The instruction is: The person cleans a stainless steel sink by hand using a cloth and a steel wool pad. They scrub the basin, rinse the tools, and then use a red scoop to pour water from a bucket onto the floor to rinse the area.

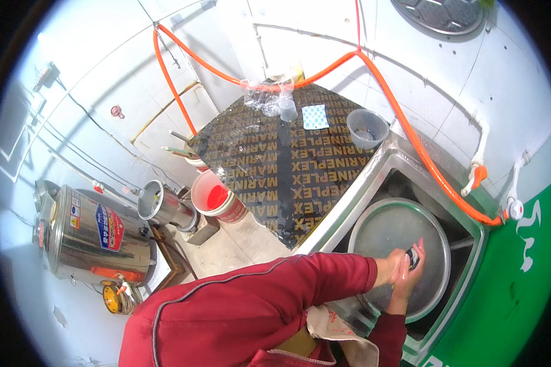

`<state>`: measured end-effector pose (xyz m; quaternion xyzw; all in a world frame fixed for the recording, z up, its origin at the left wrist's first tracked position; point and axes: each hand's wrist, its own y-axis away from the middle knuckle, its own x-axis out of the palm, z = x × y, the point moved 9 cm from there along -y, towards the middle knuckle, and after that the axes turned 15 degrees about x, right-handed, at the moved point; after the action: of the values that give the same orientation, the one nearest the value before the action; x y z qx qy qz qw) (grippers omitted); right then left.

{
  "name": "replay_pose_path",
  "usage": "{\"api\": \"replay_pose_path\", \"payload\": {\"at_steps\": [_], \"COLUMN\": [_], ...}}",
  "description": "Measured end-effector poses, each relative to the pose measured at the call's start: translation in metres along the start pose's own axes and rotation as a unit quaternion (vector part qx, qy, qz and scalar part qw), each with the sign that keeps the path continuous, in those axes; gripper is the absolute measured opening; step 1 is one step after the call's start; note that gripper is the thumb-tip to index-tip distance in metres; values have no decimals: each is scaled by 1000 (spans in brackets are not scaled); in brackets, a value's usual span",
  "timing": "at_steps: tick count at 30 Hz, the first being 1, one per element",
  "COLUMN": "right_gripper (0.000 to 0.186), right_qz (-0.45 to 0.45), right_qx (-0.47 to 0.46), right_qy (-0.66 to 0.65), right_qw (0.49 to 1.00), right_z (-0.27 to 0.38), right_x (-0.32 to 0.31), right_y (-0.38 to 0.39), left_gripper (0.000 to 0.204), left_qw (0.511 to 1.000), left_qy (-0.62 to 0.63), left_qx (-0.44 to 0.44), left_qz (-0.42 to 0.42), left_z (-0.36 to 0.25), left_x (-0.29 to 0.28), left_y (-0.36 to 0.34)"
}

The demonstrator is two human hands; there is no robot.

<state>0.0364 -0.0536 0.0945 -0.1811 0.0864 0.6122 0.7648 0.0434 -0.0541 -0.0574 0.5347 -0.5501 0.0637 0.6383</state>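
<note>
White wall tiles [447, 67] rise behind a round, smooth metal basin [446, 263]. Over the basin, left hand [387, 269] and right hand [408, 278] are clasped together around a small dark object [414, 259], partly hidden between their fingers.

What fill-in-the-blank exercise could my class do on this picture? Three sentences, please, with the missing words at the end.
1. The left hand and right hand are together over a round basin standing in the ____.
2. The long hose is coloured ____.
3. The checked square near the clear tub is pale blue and ____.

Missing words: sink; orange; white.
</note>
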Motion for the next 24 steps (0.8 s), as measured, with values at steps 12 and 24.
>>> {"api": "replay_pose_path", "payload": {"at_steps": [12, 24], "right_gripper": [20, 42], "right_qz": [-11, -58], "right_qx": [68, 171], "right_qy": [-49, -139], "right_qw": [996, 974], "right_z": [15, -30], "right_x": [-5, 10], "right_y": [-11, -41], "left_gripper": [27, 27], "left_qw": [992, 931], "left_qy": [40, -254], "left_qx": [117, 255], "left_qz": [-19, -58], "left_z": [-26, -75], "left_x": [25, 3], "left_y": [22, 17]}}
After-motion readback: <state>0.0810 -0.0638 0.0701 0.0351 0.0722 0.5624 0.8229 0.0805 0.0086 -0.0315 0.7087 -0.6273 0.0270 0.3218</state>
